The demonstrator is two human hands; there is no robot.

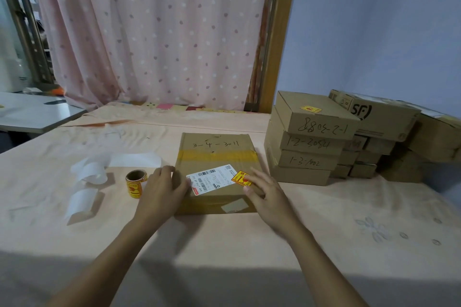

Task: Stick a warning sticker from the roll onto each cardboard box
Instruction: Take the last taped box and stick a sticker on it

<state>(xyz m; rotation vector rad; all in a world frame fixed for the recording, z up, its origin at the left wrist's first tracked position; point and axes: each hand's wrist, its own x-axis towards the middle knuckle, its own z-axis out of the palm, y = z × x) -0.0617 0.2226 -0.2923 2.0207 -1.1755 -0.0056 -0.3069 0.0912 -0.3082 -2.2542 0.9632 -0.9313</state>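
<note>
A flat cardboard box (215, 154) marked 3-4-3011 lies in the middle of the table, with a white shipping label on top. A yellow and red warning sticker (241, 178) lies on the box at the label's right end. My right hand (267, 190) rests flat beside it, fingertips touching the sticker's lower edge. My left hand (163, 188) lies on the box's left edge, fingers spread over the corner of the label. The sticker roll (136, 182) stands on the table just left of my left hand, apart from it.
Curled white backing paper (92, 177) trails left of the roll. A stack of cardboard boxes (311, 139) stands at the right, the top one bearing a warning sticker. More boxes (389, 132) pile behind it against the blue wall. A pink curtain hangs behind the table.
</note>
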